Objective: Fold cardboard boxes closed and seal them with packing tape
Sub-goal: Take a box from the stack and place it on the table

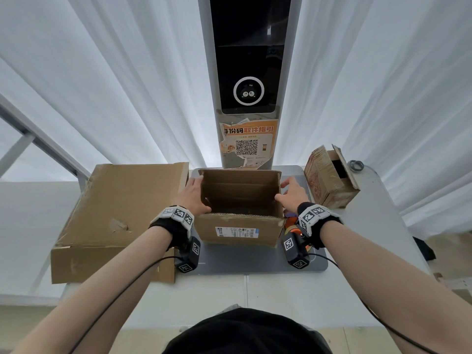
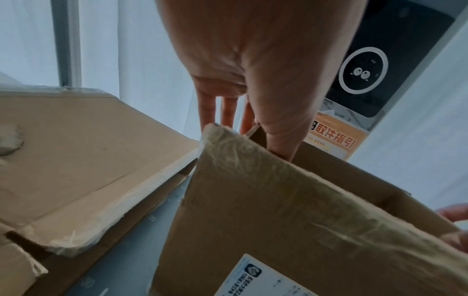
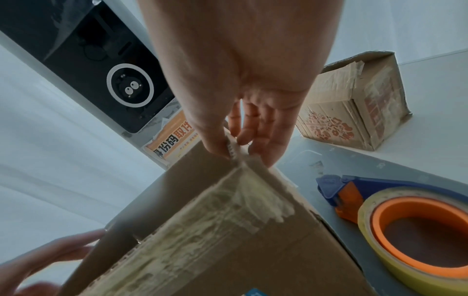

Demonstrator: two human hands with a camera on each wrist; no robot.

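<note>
An open brown cardboard box (image 1: 238,229) with a white shipping label stands on a grey mat (image 1: 255,261) in the middle of the table. Its side flaps stand upright. My left hand (image 1: 195,191) pinches the left flap (image 2: 253,180), thumb inside, fingers down the outside. My right hand (image 1: 292,191) pinches the top edge of the right flap (image 3: 253,180) between thumb and fingers. Old tape residue covers the near flap's edges. A tape dispenser (image 3: 415,230), blue and orange with a yellowish roll, lies on the mat just right of the box, mostly hidden behind my right wrist in the head view.
A large flat cardboard box (image 1: 115,213) lies against the left side of the mat. A small box with red print (image 1: 329,180) stands at the back right, a metal ring (image 1: 356,165) behind it. A kiosk pillar (image 1: 249,85) rises behind the open box. White curtains surround the table.
</note>
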